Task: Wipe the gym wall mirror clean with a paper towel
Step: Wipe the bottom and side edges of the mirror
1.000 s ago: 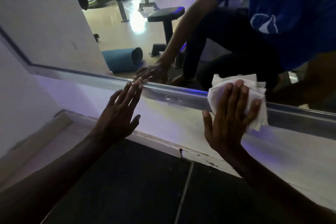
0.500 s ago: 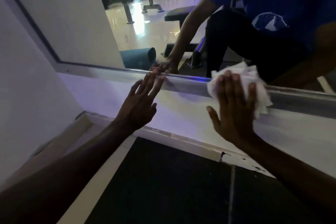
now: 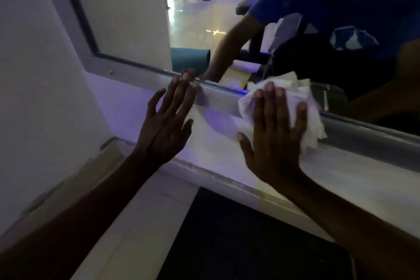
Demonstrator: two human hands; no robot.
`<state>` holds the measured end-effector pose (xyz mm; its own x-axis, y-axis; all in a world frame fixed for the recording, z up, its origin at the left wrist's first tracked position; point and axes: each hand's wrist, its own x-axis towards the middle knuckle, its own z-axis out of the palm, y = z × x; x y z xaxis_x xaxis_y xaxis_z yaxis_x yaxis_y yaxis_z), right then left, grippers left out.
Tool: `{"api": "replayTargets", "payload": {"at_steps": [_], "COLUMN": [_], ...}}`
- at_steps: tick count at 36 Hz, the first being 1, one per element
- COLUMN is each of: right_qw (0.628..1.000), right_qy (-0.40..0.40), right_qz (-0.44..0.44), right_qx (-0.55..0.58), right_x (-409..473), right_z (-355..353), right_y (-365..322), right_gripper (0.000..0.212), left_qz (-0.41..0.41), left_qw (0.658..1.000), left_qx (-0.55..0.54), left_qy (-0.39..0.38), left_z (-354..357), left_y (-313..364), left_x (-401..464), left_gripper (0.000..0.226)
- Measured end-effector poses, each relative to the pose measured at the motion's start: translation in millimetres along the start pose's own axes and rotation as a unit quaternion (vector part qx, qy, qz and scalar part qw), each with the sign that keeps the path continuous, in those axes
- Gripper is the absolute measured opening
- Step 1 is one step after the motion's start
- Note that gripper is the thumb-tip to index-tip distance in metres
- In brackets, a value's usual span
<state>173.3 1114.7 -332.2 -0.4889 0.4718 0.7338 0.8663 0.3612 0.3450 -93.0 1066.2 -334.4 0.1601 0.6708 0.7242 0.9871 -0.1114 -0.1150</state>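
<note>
Both hands are flat with fingers straight. Right hand (image 3: 276,134) presses the paper towel (image 3: 284,102) on the metal frame (image 3: 218,101) at the mirror (image 3: 204,18) bottom. Left hand (image 3: 166,125) holds nothing; its fingertips touch the frame. I think the towel is soft, light and easy to tear, so press its middle.

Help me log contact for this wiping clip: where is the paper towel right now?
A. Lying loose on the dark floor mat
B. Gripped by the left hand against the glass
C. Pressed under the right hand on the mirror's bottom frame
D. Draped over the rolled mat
C: the right hand lies with straight fingers on the paper towel, flattening it against the mirror's metal bottom frame; the left hand is bare.
</note>
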Motion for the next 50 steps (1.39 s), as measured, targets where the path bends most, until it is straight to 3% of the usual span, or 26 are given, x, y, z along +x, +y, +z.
{"api": "replayTargets", "payload": {"at_steps": [4,8,13,19,25,29,33,39,44,47,50], "right_qw": [0.997,0.992,0.993,0.983,0.979,0.978,0.975,0.966,0.961,0.958,0.953], "right_qy": [-0.020,-0.042,-0.076,-0.052,-0.034,0.020,0.067,0.042,0.071,0.079,0.101], "right_qz": [-0.066,-0.088,-0.074,-0.160,-0.191,-0.205,-0.210,-0.254,-0.261,-0.250,-0.233], "right_qx": [0.044,0.077,0.057,0.074,0.055,0.002,-0.028,-0.034,0.053,0.115,0.166], "right_x": [49.0,53.4,65.0,126.2,123.9,143.8,152.9,142.7,162.4,187.3,217.9], "right_z": [-3.4,-16.8,-11.8,-9.0,-2.8,-2.9,0.7,4.0,0.1,-12.2,-34.1], "right_y": [-63.3,-47.0,-83.1,-160.4,-147.1,-177.6,-196.6,-155.1,-156.5,-161.5,-158.7], "right_gripper": [0.084,0.080,0.089,0.085,0.082,0.073,0.066,0.061,0.064,0.064,0.056], "left_qz": [-0.071,-0.172,-0.127,-0.101,-0.074,-0.083,-0.088,-0.091,-0.115,-0.105,-0.088], "left_qw": [0.997,0.984,0.990,0.994,0.996,0.996,0.996,0.994,0.988,0.986,0.989], "left_qx": [-0.010,-0.021,0.001,0.017,0.047,0.042,0.032,0.001,-0.066,-0.087,-0.073], "left_qy": [-0.004,-0.033,-0.065,-0.044,-0.009,0.007,-0.015,-0.055,-0.081,-0.100,-0.089], "left_z": [0.8,-7.5,-12.3,-14.1,-3.6,-2.2,-8.4,-22.7,-33.5,-50.0,-87.1], "left_y": [-66.5,-124.0,-156.7,-174.8,-189.7,-186.8,-184.7,-185.7,-174.4,-176.8,-180.9], "left_x": [-6.6,-2.9,-10.8,-17.4,-15.9,-16.6,-18.3,-19.8,-18.4,-17.6,0.8], "left_gripper": [0.076,0.085,0.092,0.099,0.105,0.107,0.106,0.108,0.115,0.103,0.070]}}
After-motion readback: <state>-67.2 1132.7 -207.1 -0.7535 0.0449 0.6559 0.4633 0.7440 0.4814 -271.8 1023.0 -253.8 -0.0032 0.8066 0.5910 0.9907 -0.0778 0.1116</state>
